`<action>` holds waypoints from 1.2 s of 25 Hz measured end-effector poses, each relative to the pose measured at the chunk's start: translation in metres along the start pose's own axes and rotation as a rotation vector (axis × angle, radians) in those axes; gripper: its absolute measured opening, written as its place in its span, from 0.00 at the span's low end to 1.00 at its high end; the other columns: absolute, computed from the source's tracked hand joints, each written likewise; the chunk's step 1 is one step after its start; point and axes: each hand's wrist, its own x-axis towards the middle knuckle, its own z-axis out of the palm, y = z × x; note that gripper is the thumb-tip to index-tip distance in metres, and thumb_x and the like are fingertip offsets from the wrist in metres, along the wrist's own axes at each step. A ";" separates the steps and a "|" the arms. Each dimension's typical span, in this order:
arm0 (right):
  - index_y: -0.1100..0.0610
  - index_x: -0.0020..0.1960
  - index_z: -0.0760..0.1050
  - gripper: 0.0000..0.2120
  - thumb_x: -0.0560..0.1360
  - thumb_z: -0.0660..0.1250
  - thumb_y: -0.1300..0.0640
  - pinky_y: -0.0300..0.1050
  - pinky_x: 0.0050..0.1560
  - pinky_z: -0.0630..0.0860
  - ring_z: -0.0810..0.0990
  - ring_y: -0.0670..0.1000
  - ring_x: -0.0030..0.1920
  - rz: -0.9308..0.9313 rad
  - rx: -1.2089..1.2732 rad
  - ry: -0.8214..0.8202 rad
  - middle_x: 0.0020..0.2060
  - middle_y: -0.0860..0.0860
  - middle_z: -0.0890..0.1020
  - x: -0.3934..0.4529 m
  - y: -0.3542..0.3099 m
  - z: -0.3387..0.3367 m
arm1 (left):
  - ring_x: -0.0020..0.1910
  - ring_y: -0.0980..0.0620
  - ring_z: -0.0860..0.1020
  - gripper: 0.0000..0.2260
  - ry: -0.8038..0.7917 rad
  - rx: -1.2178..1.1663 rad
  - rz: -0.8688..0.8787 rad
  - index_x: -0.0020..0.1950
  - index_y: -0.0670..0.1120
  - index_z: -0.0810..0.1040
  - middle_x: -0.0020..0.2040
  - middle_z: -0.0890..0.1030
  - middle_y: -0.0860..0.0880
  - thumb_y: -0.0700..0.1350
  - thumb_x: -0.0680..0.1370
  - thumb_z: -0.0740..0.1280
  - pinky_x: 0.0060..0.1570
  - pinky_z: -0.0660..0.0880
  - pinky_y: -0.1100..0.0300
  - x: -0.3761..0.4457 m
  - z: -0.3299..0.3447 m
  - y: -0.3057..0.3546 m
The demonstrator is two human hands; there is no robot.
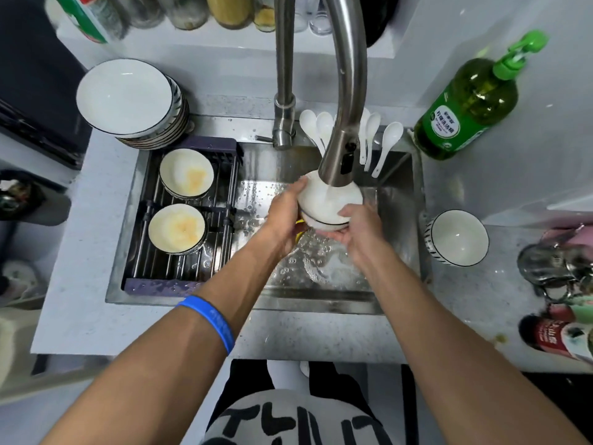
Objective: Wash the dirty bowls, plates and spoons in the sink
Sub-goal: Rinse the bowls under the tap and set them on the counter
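Note:
Both my hands hold one white bowl under the running faucet head, over the steel sink. My left hand grips its left side, with something yellow showing beneath the palm. My right hand cups its lower right rim. Two stained bowls sit on the drain rack in the sink's left half. Several white spoons lean on the sink's back edge. A stack of plates stands at the back left. A clean bowl rests on the right counter.
A green dish soap bottle stands at the back right. Jars and bottles line the shelf behind the faucet. Metal ware and a red-labelled bottle crowd the counter's right edge. Water pools in the sink bottom.

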 end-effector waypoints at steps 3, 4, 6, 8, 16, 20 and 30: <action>0.55 0.67 0.70 0.16 0.81 0.57 0.54 0.60 0.65 0.72 0.75 0.60 0.62 -0.433 -1.001 0.105 0.62 0.57 0.77 -0.005 0.001 -0.015 | 0.54 0.41 0.81 0.08 0.081 -0.105 0.000 0.52 0.48 0.77 0.51 0.84 0.44 0.46 0.83 0.58 0.55 0.78 0.45 0.006 0.012 -0.006; 0.57 0.69 0.70 0.18 0.82 0.57 0.51 0.58 0.71 0.65 0.72 0.60 0.67 -0.703 -1.299 0.151 0.66 0.58 0.75 -0.007 0.004 -0.021 | 0.56 0.40 0.81 0.09 0.092 -0.103 0.018 0.53 0.49 0.78 0.52 0.83 0.44 0.46 0.83 0.58 0.55 0.79 0.44 0.007 0.014 -0.005; 0.59 0.65 0.73 0.17 0.82 0.59 0.52 0.56 0.72 0.63 0.72 0.58 0.66 -0.955 -1.516 -0.167 0.64 0.59 0.77 -0.022 0.003 -0.023 | 0.56 0.40 0.81 0.09 0.116 -0.097 0.039 0.53 0.49 0.79 0.52 0.84 0.44 0.47 0.82 0.59 0.52 0.80 0.47 0.014 0.017 -0.009; 0.56 0.64 0.73 0.15 0.79 0.61 0.54 0.50 0.62 0.70 0.76 0.55 0.57 -0.735 -1.627 -0.538 0.60 0.56 0.79 -0.033 -0.010 -0.022 | 0.55 0.42 0.81 0.09 0.140 -0.014 0.113 0.54 0.51 0.80 0.53 0.84 0.46 0.46 0.80 0.61 0.57 0.79 0.46 0.018 0.017 -0.015; 0.55 0.72 0.68 0.25 0.75 0.66 0.54 0.51 0.74 0.54 0.67 0.57 0.72 -0.724 -1.802 -0.430 0.68 0.55 0.73 -0.021 -0.026 0.007 | 0.52 0.45 0.81 0.15 0.110 0.028 0.176 0.63 0.51 0.77 0.55 0.83 0.47 0.47 0.78 0.59 0.50 0.81 0.46 0.023 0.012 -0.004; 0.53 0.69 0.70 0.23 0.74 0.65 0.56 0.48 0.70 0.60 0.65 0.57 0.71 -0.594 -1.720 -0.477 0.67 0.54 0.75 -0.022 -0.014 0.002 | 0.61 0.42 0.79 0.15 0.147 0.120 0.231 0.65 0.50 0.77 0.62 0.81 0.44 0.45 0.81 0.59 0.63 0.76 0.40 0.029 0.001 -0.010; 0.56 0.63 0.76 0.15 0.78 0.63 0.58 0.52 0.71 0.64 0.73 0.60 0.64 -0.680 -1.584 -0.407 0.57 0.58 0.79 -0.033 -0.011 0.003 | 0.59 0.45 0.79 0.14 0.199 -0.058 0.232 0.67 0.48 0.75 0.61 0.80 0.45 0.41 0.83 0.58 0.59 0.79 0.49 0.030 0.002 -0.010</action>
